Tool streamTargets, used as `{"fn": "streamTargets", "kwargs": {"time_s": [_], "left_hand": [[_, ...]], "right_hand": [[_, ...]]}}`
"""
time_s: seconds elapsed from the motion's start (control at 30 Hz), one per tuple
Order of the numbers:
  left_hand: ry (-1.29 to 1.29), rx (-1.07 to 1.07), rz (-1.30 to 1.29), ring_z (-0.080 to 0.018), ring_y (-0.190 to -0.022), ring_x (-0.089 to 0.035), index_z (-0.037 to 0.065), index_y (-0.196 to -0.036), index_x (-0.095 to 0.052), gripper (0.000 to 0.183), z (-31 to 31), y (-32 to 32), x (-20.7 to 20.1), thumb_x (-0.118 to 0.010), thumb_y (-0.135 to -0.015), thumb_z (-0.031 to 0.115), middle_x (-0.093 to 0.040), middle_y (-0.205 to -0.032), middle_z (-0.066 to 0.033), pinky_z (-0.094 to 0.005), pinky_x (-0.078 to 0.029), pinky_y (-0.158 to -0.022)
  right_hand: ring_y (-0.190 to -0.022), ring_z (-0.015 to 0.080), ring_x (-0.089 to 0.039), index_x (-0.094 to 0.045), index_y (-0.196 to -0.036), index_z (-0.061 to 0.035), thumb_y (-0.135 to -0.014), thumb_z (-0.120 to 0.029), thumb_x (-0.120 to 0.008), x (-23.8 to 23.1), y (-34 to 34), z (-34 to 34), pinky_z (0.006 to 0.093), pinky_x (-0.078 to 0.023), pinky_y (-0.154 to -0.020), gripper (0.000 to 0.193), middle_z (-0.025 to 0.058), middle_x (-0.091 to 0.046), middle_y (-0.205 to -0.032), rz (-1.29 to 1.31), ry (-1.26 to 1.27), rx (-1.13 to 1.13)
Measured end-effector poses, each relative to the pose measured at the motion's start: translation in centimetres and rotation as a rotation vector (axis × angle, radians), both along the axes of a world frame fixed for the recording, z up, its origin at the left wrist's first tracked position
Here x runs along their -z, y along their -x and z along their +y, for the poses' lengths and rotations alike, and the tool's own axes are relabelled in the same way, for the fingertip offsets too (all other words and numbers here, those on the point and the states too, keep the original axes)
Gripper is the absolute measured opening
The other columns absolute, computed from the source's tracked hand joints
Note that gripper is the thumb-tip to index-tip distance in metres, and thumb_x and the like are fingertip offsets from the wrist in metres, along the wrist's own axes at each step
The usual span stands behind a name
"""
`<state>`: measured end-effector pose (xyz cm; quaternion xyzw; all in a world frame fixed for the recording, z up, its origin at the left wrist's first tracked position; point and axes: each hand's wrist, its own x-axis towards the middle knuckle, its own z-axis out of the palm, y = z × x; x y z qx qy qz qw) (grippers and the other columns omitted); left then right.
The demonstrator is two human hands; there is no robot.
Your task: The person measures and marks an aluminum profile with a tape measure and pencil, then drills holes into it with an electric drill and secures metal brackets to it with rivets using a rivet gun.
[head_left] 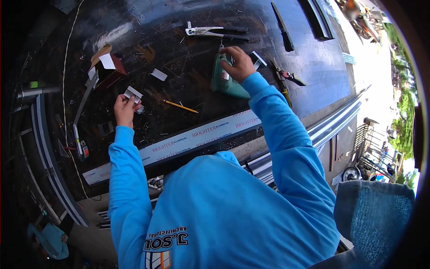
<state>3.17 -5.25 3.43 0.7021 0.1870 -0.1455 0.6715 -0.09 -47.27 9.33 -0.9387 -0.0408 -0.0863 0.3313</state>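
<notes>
My left hand (125, 110) is closed around a small pale metal profile piece (133, 93), pinched between thumb and fingers. To the right, my right hand (241, 65) is over a green power tool (227, 85), its thumb and curved index finger apart. Whether the fingers touch the tool's body cannot be made out. Just beyond my right wrist lies another short metal profile piece (258, 60). A loose pale metal piece (159, 74) and a yellow pencil (180, 106) lie on the dark work table (188, 67) between my hands.
A hand riveter (215, 32) lies at the back. Red-handled snips (291, 78) and a black-handled saw (283, 29) are at the right. An opened cardboard box (109, 71) and a tape measure (83, 150) stand left. A long film-covered aluminium bar (179, 142) runs along the near edge.
</notes>
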Motion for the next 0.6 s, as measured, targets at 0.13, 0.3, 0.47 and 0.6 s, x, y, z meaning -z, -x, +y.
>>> {"fn": "streamTargets", "kwargs": {"time_s": [0.13, 0.3, 0.47, 0.6], "left_hand": [[-0.23, 0.129, -0.074, -0.0127, -0.069, -0.068, 0.001, -0.104, -0.058, 0.011, 0.7, 1.5, -0.8, -0.06, -0.096, 0.008, -0.068, -0.085, -0.0062, -0.0247, -0.055, -0.058], [-0.455, 0.134, -0.1, -0.0153, -0.069, -0.069, 0.0, -0.101, -0.052, 0.013, 0.6, 3.1, -2.1, -0.059, -0.095, 0.009, -0.068, -0.088, -0.0111, -0.0268, -0.055, -0.054], [-0.077, -0.046, 0.017, -0.0161, -0.069, -0.067, 0.001, -0.112, -0.047, 0.018, -0.5, 4.9, -4.3, -0.052, -0.095, 0.005, -0.065, -0.097, -0.0122, -0.0256, -0.056, -0.055], [0.145, 0.114, 0.189, -0.0172, -0.083, -0.067, 0.002, -0.113, -0.057, 0.02, -4.7, 6.7, -6.9, -0.054, -0.094, 0.007, -0.064, -0.097, -0.0093, -0.0267, -0.057, -0.068]], "right_hand": [[-0.138, 0.0459, -0.032, -0.016, -0.155, -0.0163, -0.058, -0.055, -0.083, -0.5, 4.8, -16.3, 0.0535, -0.03, -0.113, 0.124, 0.0266, -0.034, -0.149, 0.905, 0.646, 0.302], [-0.147, 0.0444, -0.011, 0.007, -0.156, -0.0157, -0.047, -0.051, -0.09, 3.0, 14.1, -24.0, 0.0592, -0.013, -0.117, 0.15, 0.0265, -0.011, -0.158, 0.922, 0.866, 0.222], [-0.138, 0.0439, -0.032, -0.005, -0.155, -0.0121, -0.049, -0.039, -0.091, 4.1, 15.9, -26.1, 0.0512, -0.029, -0.114, 0.139, 0.0242, -0.032, -0.149, 0.68, 0.746, 0.241], [-0.12, 0.0394, -0.051, -0.037, -0.142, -0.0077, -0.061, -0.023, -0.079, 6.0, 20.6, -30.1, 0.0472, -0.044, -0.1, 0.092, 0.0207, -0.053, -0.132, 0.6, 0.517, 0.485]]}}
